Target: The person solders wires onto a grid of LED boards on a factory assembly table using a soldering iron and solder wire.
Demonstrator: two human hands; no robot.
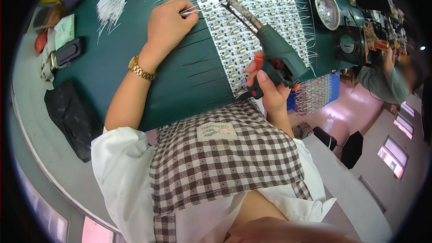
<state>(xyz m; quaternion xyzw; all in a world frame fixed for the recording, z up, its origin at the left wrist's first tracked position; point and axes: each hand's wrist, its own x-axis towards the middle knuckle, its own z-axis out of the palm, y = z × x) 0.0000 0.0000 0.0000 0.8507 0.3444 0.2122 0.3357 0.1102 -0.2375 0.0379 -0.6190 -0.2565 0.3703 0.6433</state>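
A green soldering gun with red parts is gripped in my right hand. Its long metal tip reaches up and left over a white panel of small circuit boards; whether it touches the panel I cannot tell. My left hand is closed, pinching thin white wires beside the panel's left edge. Below that hand, several dark wires stick out from the same edge. More wires stand out along the panel's right side.
A pile of white wires lies on the green table at the far left. A metal bowl and a black round spool stand right of the panel. A black bag hangs at left. Another person works at far right.
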